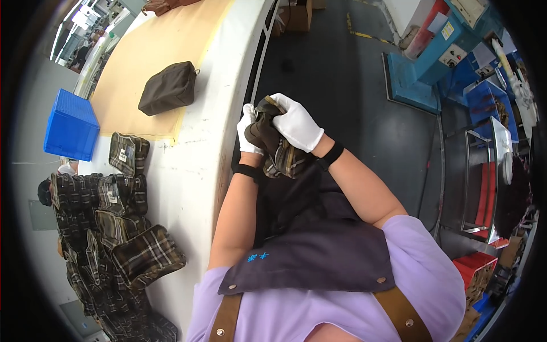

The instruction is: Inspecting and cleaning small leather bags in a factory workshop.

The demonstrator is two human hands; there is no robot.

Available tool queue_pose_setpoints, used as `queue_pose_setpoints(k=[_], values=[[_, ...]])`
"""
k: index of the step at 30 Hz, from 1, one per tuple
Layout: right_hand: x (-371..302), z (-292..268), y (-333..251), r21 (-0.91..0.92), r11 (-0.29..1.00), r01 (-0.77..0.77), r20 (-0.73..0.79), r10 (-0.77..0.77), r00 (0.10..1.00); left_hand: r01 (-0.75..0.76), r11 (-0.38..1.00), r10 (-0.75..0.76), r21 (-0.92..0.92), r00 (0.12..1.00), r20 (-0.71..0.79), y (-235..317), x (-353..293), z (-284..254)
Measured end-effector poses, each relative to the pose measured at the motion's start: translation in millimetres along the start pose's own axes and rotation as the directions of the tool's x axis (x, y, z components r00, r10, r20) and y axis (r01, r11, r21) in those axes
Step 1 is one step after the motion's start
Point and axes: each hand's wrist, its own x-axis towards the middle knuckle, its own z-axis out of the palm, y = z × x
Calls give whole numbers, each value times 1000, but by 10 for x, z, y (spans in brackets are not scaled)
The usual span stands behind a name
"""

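Both my hands wear white gloves and grip a dark plaid zippered pouch [265, 134] in front of my apron, just off the table's right edge. My left hand [246, 128] is closed on its left side. From the right, my right hand [297, 124] wraps over its upper part, fingers curled round the fabric. The pouch looks bunched, with dark cloth on top, an edge of zipper showing and plaid hanging below. Parts of it are hidden behind the gloves.
On the white table [191, 165] at my left lie a dark brown pouch [168, 88] on tan paper [134, 62], a pile of plaid pouches [147, 255] and a blue bin [72, 125]. A blue machine [424, 74] stands at far right, near a metal cart [477, 182].
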Motion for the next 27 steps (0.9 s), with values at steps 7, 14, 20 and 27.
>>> queue_pose_setpoints(k=[7,14,20,27], values=[[-267,-25,-696,-683,729,42,-108,-158,982,-339,889,390,308,913,-120,13,-383,174],[-770,95,-597,-881,350,317,159,-413,897,-410,898,438,160,871,-224,-206,-854,217],[-724,-114,711,-391,919,-53,-545,-185,818,-339,753,546,564,800,-249,-295,-1064,186],[-813,23,446,379,923,-72,-400,234,886,-138,916,262,378,917,-300,528,-1505,313]])
